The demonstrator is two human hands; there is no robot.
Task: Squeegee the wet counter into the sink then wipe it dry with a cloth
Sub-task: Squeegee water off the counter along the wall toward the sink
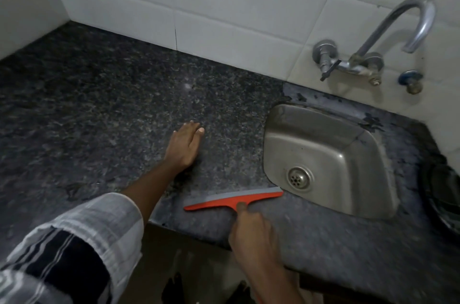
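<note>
My right hand grips the handle of an orange squeegee with a grey rubber blade. The blade lies on the dark speckled granite counter near its front edge, and its right tip touches the rim of the steel sink. My left hand rests flat on the counter, fingers together, a little left of the sink and beyond the squeegee. No cloth is in view.
A curved metal tap with valves sticks out of the white tiled wall above the sink. A round dark object sits at the far right edge. The counter runs left into a tiled corner.
</note>
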